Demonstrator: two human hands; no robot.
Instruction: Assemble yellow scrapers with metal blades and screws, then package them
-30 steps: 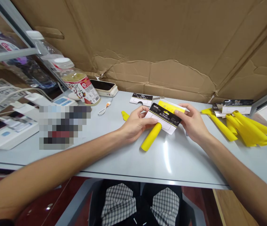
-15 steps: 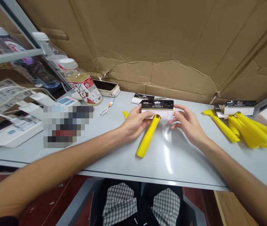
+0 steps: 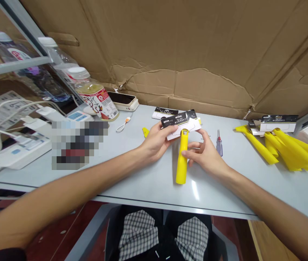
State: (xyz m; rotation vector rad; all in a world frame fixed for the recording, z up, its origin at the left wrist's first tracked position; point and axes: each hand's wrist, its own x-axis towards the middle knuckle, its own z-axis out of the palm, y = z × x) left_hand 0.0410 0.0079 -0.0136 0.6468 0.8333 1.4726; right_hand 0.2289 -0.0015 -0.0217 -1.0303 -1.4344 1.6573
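Note:
My left hand (image 3: 154,145) pinches the left side of a black and white header card (image 3: 184,122), thumb on its front. Through the card's lower part hangs a yellow scraper handle (image 3: 181,168), its wide end toward me. Closed around the handle's right side is my right hand (image 3: 208,156), thumb against the yellow surface and a fingertip near the card's lower right corner. The handle's upper part behind the card is hidden. Left of the card, a small yellow piece (image 3: 145,132) shows partly behind my left hand. A screwdriver (image 3: 219,146) lies to the right.
Several yellow scraper handles (image 3: 292,150) with cards lie on the right of the table (image 3: 143,181). Another card (image 3: 160,112) lies behind my hands. On the left are a drink bottle (image 3: 96,98), a phone (image 3: 122,100), a short cable (image 3: 122,125) and a power strip (image 3: 18,156).
The handle has swung from slanting left to nearly straight toward me. My right hand has moved from the card's right edge down onto the handle. The card has tilted, and the screwdriver has come into view.

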